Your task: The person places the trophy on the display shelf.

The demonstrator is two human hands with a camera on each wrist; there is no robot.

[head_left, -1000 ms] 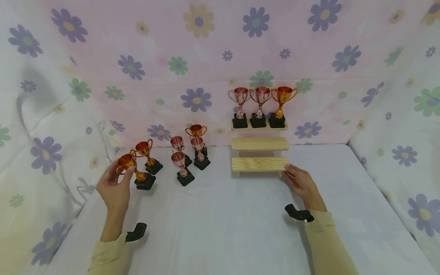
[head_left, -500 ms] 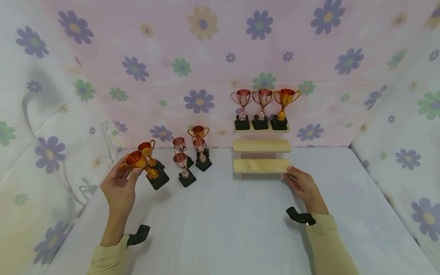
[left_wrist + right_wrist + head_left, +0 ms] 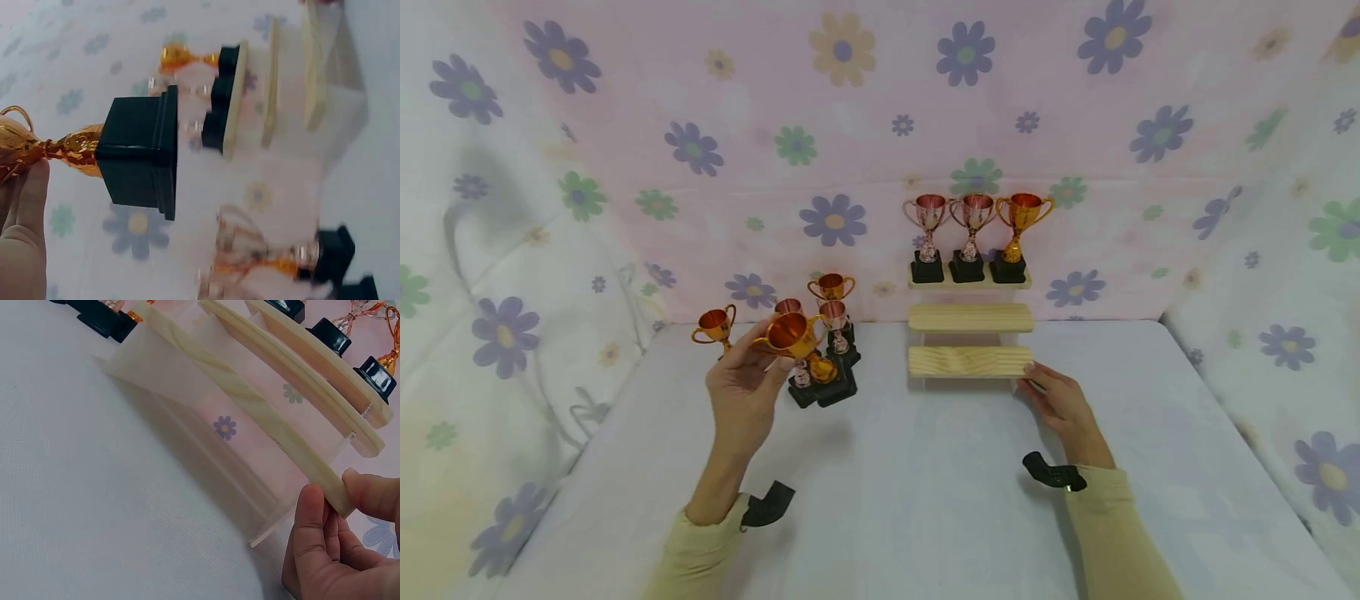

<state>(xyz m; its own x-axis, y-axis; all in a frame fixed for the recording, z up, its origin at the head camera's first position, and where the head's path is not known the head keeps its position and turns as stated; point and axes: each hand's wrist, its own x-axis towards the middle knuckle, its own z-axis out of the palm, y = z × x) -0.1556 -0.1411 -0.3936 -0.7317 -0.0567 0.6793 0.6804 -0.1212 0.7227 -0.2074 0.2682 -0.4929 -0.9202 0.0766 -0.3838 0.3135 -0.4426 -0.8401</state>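
My left hand grips a gold trophy cup by its bowl, held tilted above the table. Its black square base points toward the shelves in the left wrist view. In the head view it overlaps a group of rose-gold trophies standing behind it. On the right, my right hand pinches the right end of the lowest wooden step of a three-tier display stand, thumb on top and fingers below. Two rose-gold trophies and a gold trophy stand in a row on the top step.
Another gold trophy stands at the left, partly hidden by my left hand. One more gold trophy is at the back of the group. The middle step is bare wood. Flowered cloth rises behind the white table.
My left hand has lifted the gold trophy off the table and carried it right, in front of the rose-gold group. My right hand stays on the lowest step.
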